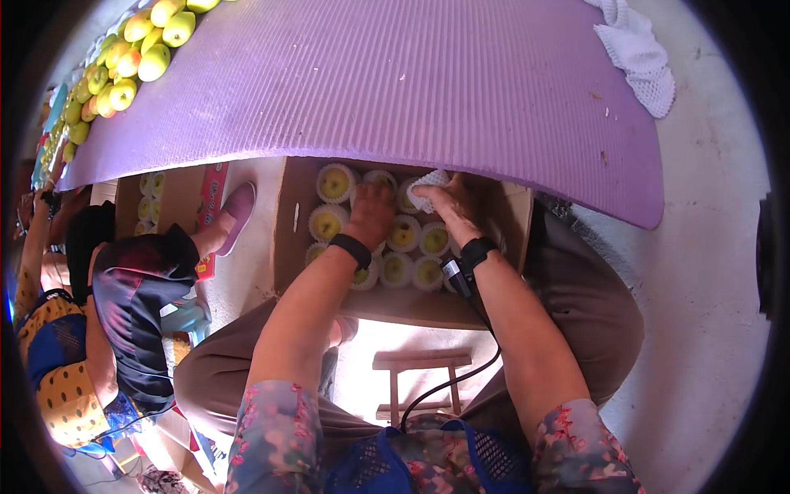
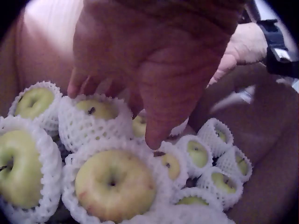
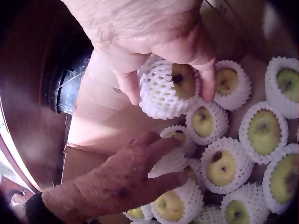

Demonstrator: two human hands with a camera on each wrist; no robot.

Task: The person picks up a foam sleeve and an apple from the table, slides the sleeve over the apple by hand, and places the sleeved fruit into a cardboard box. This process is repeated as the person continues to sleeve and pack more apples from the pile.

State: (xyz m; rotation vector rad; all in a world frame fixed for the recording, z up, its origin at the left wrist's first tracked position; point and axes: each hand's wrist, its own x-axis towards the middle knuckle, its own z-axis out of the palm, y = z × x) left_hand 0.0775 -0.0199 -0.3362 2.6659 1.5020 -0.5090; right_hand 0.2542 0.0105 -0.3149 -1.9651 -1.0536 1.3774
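Observation:
My right hand (image 1: 451,206) grips an apple in a white foam net (image 3: 167,88), thumb and fingers on opposite sides of it. It is held over the far right part of an open cardboard box (image 1: 292,239). My left hand (image 1: 374,210) rests palm down over the netted apples in the box, its fingers spread and fairly straight, their tips among the nets. In the right wrist view, the left hand's fingers (image 3: 156,147) lie beside a netted apple partly hidden beneath them. A large netted apple (image 2: 114,184) sits close below the left thumb in the left wrist view.
A purple ribbed mat (image 1: 395,90) overhangs the box's far edge. Loose apples (image 1: 140,49) are piled at its far left, and white foam nets (image 1: 638,62) lie at its right corner. Another person (image 1: 123,313) sits at left beside a second box of apples (image 1: 151,202). A wooden stool (image 1: 421,360) stands below.

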